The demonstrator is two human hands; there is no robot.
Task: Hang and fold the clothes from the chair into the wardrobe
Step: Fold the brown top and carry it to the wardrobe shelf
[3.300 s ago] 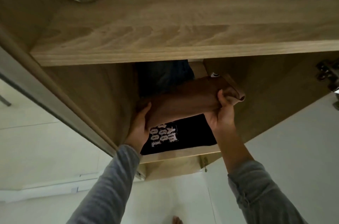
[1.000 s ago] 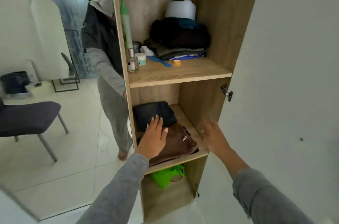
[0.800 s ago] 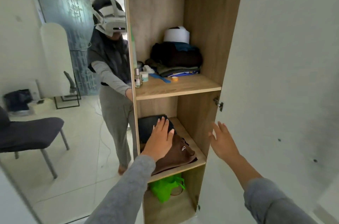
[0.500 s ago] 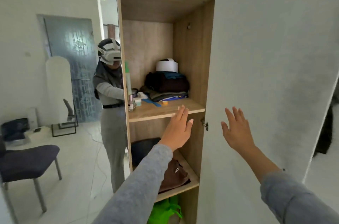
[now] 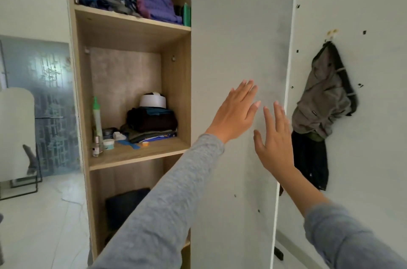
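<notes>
In front of the white wardrobe door (image 5: 237, 26), both hands are held up with nothing in them. The left hand (image 5: 234, 114) is seen from the back, its fingers (image 5: 246, 90) straight and close together, pointed toward 1 o'clock. The right hand (image 5: 275, 143) is raised just beside it, at its 4 o'clock, with fingers (image 5: 279, 114) straight and slightly spread, pointed toward 12 o'clock. Whether either palm touches the door cannot be told. The open wardrobe (image 5: 176, 97) is seen at 9 o'clock of the hands. A dark folded garment (image 5: 125, 205) lies in its lower compartment, well apart from the fingers at 7 o'clock of the left hand and partly hidden by the grey sleeve (image 5: 165, 202). A stack of folded clothes (image 5: 152, 121) is set on the middle shelf (image 5: 136, 154) with a white roll (image 5: 153, 100) on top and a green-capped bottle (image 5: 96, 114) at its 9 o'clock. More clothes, among them a purple bundle (image 5: 154, 2), are piled on the top shelf. A grey garment (image 5: 323, 105) is hung on the wall at 3 o'clock of the right hand.
</notes>
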